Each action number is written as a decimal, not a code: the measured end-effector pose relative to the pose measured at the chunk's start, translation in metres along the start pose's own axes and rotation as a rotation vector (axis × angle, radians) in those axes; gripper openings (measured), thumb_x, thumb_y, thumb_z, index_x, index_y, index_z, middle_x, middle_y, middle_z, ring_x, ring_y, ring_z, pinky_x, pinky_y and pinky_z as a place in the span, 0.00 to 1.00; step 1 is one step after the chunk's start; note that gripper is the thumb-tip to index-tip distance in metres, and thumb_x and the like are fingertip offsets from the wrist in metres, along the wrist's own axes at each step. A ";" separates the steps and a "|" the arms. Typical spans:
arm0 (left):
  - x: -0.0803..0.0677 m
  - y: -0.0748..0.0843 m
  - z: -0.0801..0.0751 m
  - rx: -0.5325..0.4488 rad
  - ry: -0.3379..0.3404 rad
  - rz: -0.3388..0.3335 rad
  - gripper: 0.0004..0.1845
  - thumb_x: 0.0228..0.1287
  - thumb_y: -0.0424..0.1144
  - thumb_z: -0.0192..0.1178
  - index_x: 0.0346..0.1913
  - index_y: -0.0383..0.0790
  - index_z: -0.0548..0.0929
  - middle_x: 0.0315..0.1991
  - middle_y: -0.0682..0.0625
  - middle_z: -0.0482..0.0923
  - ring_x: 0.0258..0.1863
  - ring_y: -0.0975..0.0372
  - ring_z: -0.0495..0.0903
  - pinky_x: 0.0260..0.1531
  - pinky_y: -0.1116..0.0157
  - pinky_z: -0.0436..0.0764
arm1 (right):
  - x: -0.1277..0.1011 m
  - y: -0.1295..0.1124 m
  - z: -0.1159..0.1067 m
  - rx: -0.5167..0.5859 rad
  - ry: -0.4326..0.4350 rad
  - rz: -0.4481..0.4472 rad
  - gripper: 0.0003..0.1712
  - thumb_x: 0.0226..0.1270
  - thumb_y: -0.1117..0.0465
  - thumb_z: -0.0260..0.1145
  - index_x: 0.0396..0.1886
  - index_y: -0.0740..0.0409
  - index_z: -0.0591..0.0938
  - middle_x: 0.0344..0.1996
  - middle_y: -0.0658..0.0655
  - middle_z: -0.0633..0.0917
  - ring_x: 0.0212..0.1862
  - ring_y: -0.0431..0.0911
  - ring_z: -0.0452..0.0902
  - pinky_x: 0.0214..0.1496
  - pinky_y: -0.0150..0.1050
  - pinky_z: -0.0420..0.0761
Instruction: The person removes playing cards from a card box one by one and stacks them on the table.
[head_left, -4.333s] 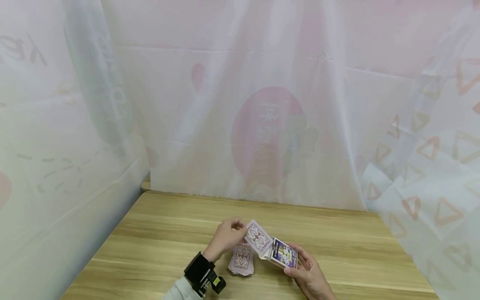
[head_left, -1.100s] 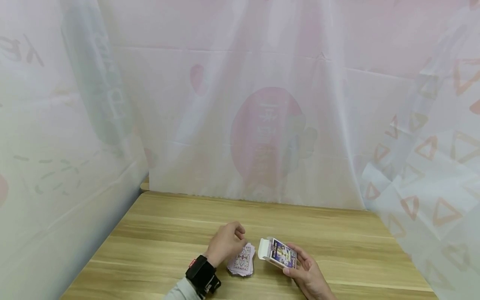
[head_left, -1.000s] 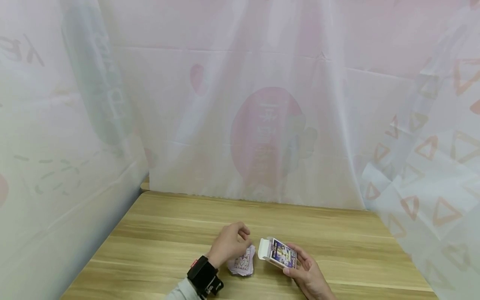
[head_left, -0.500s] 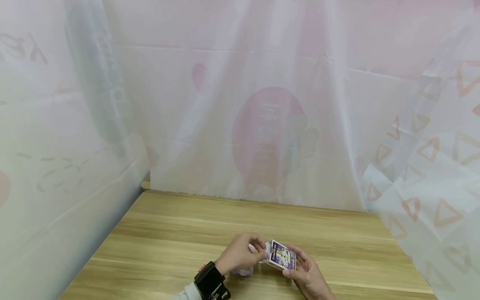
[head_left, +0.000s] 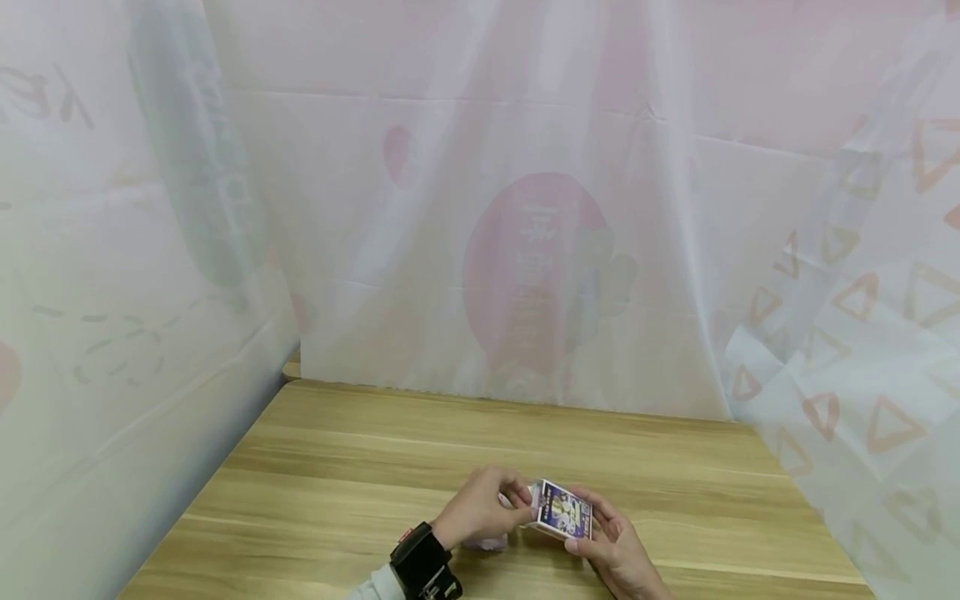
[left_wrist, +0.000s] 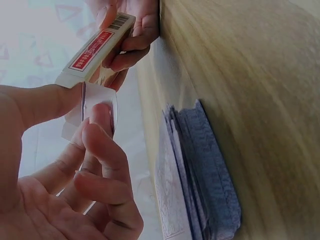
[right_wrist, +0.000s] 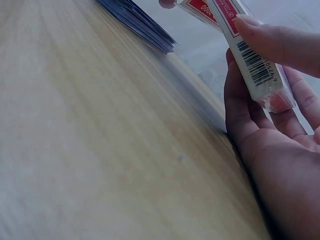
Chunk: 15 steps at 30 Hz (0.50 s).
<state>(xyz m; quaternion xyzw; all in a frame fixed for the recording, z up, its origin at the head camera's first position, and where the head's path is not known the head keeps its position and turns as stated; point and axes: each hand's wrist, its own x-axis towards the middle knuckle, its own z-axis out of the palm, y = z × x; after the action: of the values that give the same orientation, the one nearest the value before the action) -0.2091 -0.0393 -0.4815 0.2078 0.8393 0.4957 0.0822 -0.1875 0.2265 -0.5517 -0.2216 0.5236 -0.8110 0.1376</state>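
In the head view, my right hand (head_left: 621,546) grips a playing card box (head_left: 564,510) with a purple and yellow picture on its face. The right wrist view shows the thumb pressed along the box's narrow side (right_wrist: 250,60), above a barcode. My left hand (head_left: 480,507) is at the opened end of the box. In the left wrist view, its thumb and bent forefinger pinch that end around the white flap (left_wrist: 102,95); the other fingers are curled. How full the box is cannot be seen. A stack of playing cards (left_wrist: 200,172) lies on the table, partly hidden by my left hand in the head view.
The wooden table (head_left: 337,467) spreads beyond both hands. Pale printed sheets (head_left: 420,250) hang behind it and at both sides. A black camera strap (head_left: 422,560) is around the left wrist.
Earlier the left hand held a few cards by the box's mouth, then was over the stack with the flap sticking out. It has since moved right onto the box's end. The right hand hardly moved.
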 end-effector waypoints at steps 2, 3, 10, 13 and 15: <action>0.000 0.001 0.000 0.001 0.007 -0.001 0.07 0.62 0.39 0.77 0.33 0.47 0.87 0.30 0.58 0.85 0.29 0.67 0.81 0.32 0.69 0.80 | 0.000 0.000 0.000 -0.003 0.003 -0.005 0.40 0.65 0.83 0.62 0.75 0.55 0.73 0.66 0.50 0.76 0.64 0.43 0.80 0.66 0.36 0.82; 0.000 0.000 -0.001 0.000 0.010 0.000 0.06 0.61 0.39 0.77 0.32 0.46 0.87 0.29 0.58 0.85 0.29 0.67 0.81 0.31 0.69 0.80 | 0.000 0.000 0.000 -0.005 0.005 -0.010 0.40 0.65 0.83 0.62 0.75 0.56 0.73 0.66 0.50 0.76 0.64 0.42 0.80 0.66 0.36 0.82; 0.000 -0.003 -0.004 -0.017 0.008 -0.012 0.04 0.63 0.38 0.74 0.33 0.45 0.90 0.29 0.58 0.86 0.28 0.67 0.82 0.32 0.69 0.81 | 0.000 0.002 0.001 -0.017 0.027 -0.026 0.40 0.63 0.84 0.63 0.74 0.56 0.74 0.65 0.50 0.77 0.64 0.43 0.80 0.65 0.36 0.83; 0.001 -0.003 -0.007 -0.027 0.013 -0.028 0.03 0.64 0.38 0.73 0.34 0.43 0.90 0.30 0.56 0.86 0.30 0.66 0.82 0.33 0.67 0.82 | 0.000 0.002 0.001 -0.025 0.040 -0.020 0.40 0.63 0.84 0.63 0.73 0.54 0.75 0.65 0.49 0.77 0.63 0.43 0.80 0.65 0.36 0.83; 0.001 -0.002 -0.009 -0.027 0.027 -0.034 0.03 0.63 0.37 0.73 0.34 0.43 0.89 0.31 0.56 0.86 0.31 0.65 0.82 0.34 0.67 0.82 | 0.000 0.001 0.001 -0.028 0.045 -0.019 0.41 0.63 0.84 0.63 0.74 0.54 0.75 0.66 0.49 0.77 0.64 0.43 0.80 0.65 0.36 0.83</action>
<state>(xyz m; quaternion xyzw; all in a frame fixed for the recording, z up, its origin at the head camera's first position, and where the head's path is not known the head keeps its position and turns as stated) -0.2140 -0.0471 -0.4783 0.1857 0.8370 0.5081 0.0821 -0.1865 0.2249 -0.5524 -0.2103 0.5359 -0.8096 0.1148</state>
